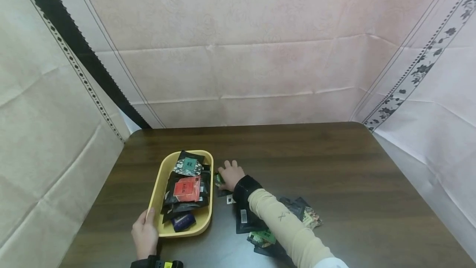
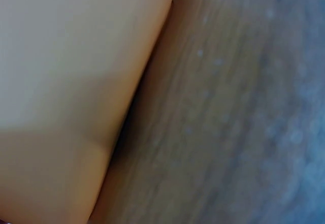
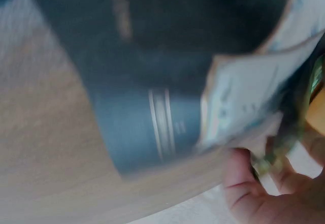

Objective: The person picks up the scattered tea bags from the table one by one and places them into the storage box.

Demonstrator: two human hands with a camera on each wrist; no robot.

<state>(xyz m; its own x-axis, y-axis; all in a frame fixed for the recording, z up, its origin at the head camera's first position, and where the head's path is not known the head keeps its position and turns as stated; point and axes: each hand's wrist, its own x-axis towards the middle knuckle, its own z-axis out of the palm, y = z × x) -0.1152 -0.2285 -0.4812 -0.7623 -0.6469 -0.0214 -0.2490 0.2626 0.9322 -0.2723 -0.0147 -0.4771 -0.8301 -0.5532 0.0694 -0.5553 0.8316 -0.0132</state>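
Observation:
A yellow plastic tray [image 1: 158, 189] stands on the left of the table, with several dark packets in it. One packet shows a red label [image 1: 187, 188], another a teal label [image 1: 189, 164]. My left hand [image 1: 144, 235] grips the tray at its near left corner, thumb at the rim. Just beyond the tray's right side, my right hand [image 1: 231, 175] pinches a dark packet with a green patch [image 1: 218, 179], partly hidden under the fingers. In the right wrist view, thumb and fingers [image 3: 242, 176] close on the edge of a packet beside a large dark pouch [image 3: 137, 107].
More packets lie right of the tray: a black pouch with a barcode [image 1: 245, 217], a green-labelled packet [image 1: 262, 238] and a patterned packet [image 1: 311, 217], some partly under the right forearm. A dark blue roll-shaped pack [image 1: 183, 221] sits in the tray's near end. Light cloth hangs behind the wooden table [image 1: 334, 156].

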